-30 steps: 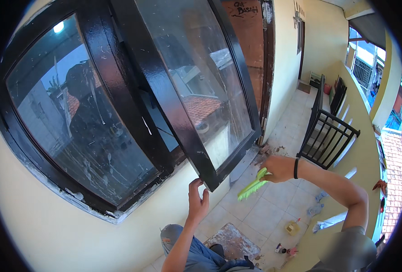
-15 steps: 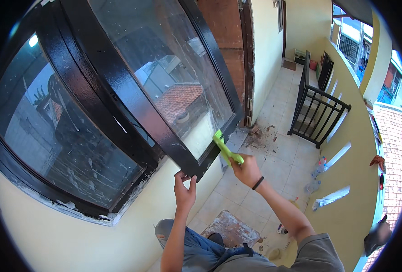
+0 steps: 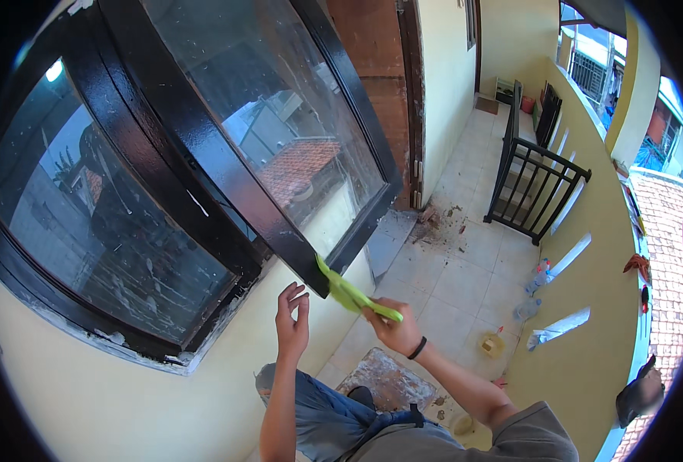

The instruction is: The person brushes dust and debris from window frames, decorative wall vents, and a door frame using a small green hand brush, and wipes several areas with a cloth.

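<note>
My right hand (image 3: 394,333) grips the handle of a lime-green squeegee (image 3: 350,293). Its blade touches the lower corner of an open black-framed window sash (image 3: 310,269). The sash's glass (image 3: 272,131) is streaked and reflects roofs. My left hand (image 3: 292,316) is raised just below that corner, fingers apart, holding nothing and close to the frame. A black band is on my right wrist.
A fixed black-framed pane (image 3: 103,223) sits in the yellow wall at left. Below is a tiled balcony floor (image 3: 464,269) with debris, a black metal gate (image 3: 534,185), a yellow parapet (image 3: 587,308), a small yellow container (image 3: 492,344) and a dirty mat (image 3: 387,381).
My right hand has swung the green squeegee from out at the right up to the sash's lower corner. My left hand stays near the frame's bottom edge. The view tilted downward.
</note>
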{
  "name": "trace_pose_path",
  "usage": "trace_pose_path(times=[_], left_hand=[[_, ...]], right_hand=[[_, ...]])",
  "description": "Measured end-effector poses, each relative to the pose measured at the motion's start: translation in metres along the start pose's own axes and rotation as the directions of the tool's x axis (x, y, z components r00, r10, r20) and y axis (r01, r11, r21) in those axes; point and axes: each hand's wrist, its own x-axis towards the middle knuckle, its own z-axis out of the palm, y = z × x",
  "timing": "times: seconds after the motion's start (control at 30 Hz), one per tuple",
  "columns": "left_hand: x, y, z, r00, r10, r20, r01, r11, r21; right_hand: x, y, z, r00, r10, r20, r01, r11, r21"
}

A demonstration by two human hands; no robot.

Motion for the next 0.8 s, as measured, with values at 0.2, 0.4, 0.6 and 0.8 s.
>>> trace_pose_path(times=[0.2, 0.4, 0.6, 0.8], left_hand=[[-0.099, 0.003, -0.106, 0.965, -0.03, -0.259, 0.068, 0.988, 0.142], [-0.299, -0.002, -0.215, 0.695, -0.242, -0.677, 0.422, 0.9, 0.111], [-0.607, -0.03, -0.251, 0.194, -0.394, -0.898, 0.545, 0.805, -0.236], [-0.664, -0.003, -0.229, 0.24, -0.473, -0.847, 0.648, 0.728, -0.223]], right_hand=[[0.064, 0.092, -0.058, 0.979, 0.132, 0.156, -0.158, 0.972, 0.173], [0.101, 0.169, -0.055, 0.558, 0.375, -0.74, -0.229, 0.927, 0.297], [-0.128, -0.044, 0.088, 0.931, -0.251, 0.266, 0.172, 0.942, 0.287], [-0.005, 0.097, 0.019, 0.888, 0.134, -0.44, 0.108, 0.869, 0.484]])
